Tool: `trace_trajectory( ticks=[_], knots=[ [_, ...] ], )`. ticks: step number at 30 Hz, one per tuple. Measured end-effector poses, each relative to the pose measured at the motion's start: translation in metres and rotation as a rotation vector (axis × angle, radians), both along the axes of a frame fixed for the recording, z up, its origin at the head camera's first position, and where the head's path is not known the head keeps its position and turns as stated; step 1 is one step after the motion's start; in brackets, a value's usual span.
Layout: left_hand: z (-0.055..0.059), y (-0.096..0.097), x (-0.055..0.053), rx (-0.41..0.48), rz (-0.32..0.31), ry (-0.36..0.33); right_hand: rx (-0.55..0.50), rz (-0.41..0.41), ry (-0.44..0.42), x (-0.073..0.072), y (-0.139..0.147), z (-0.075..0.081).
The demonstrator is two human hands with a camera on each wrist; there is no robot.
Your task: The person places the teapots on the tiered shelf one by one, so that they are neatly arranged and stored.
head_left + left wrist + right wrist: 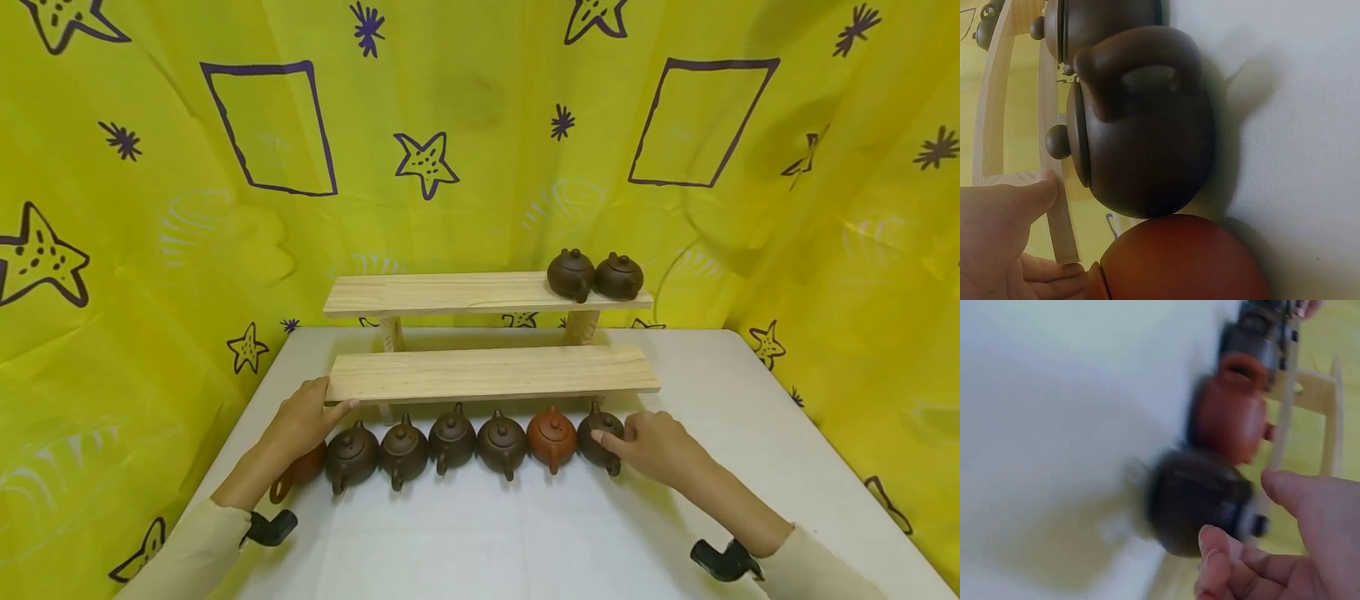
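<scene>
My left hand [300, 421] grips the left end of the lower board of a two-tier wooden shelf [487, 372], the thumb on its front and the fingers round its end. Below that hand a reddish teapot [1179, 262] is partly hidden, next to a dark brown teapot [1147, 150]. My right hand [663, 447] is at the rightmost dark teapot [587, 451] of the front row, its thumb overlapping the pot in the head view. Thumb and fingers are spread apart near the lid in the blurred right wrist view. Left of this pot stands an orange-red teapot [552, 431].
Several dark teapots stand close together in a row along the shelf's front, on a white table [450, 533]. On the right of the upper board [450, 292] sit two brown teapots [572, 273]. A yellow patterned cloth [480, 92] hangs behind and at both sides.
</scene>
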State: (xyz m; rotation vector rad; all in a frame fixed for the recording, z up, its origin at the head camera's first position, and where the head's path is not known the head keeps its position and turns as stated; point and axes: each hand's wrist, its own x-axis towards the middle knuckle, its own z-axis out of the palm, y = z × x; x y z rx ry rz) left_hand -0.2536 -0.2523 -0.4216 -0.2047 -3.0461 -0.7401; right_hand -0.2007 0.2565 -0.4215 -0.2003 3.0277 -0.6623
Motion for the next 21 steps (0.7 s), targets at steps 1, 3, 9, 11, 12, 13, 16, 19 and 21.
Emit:
trace_trajectory(
  ticks=[1, 3, 9, 11, 12, 13, 16, 19, 21],
  knots=[
    [0.0, 0.0, 0.0, -0.002, 0.0, 0.001, 0.001, -0.009, -0.032, 0.003, 0.0, -0.006],
    [0.0, 0.0, 0.0, -0.004, 0.0, 0.002, -0.006, -0.027, -0.068, 0.009, 0.0, -0.016],
    [0.0, 0.001, 0.0, -0.008, 0.006, 0.0, -0.012, -0.058, -0.046, 0.018, -0.005, -0.031],
    [-0.001, 0.001, 0.0, -0.008, 0.006, 0.004, -0.008, -0.064, -0.028, 0.021, -0.008, -0.032],
    [0.0, 0.001, 0.0, -0.009, 0.006, 0.006, -0.005, -0.067, -0.019, 0.023, -0.01, -0.033],
    [0.0, 0.0, 0.0, -0.01, 0.005, 0.008, -0.004, -0.07, -0.013, 0.024, -0.012, -0.033],
    [-0.001, 0.0, 0.0, -0.007, 0.003, 0.009, -0.013, -0.087, -0.002, 0.028, -0.015, -0.035],
    [-0.002, 0.0, 0.0, -0.006, 0.002, 0.007, -0.03, -0.099, -0.015, 0.031, -0.018, -0.036],
    [-0.002, 0.0, 0.0, -0.001, 0.003, 0.004, -0.043, -0.102, -0.018, 0.033, -0.019, -0.037]
  ],
)
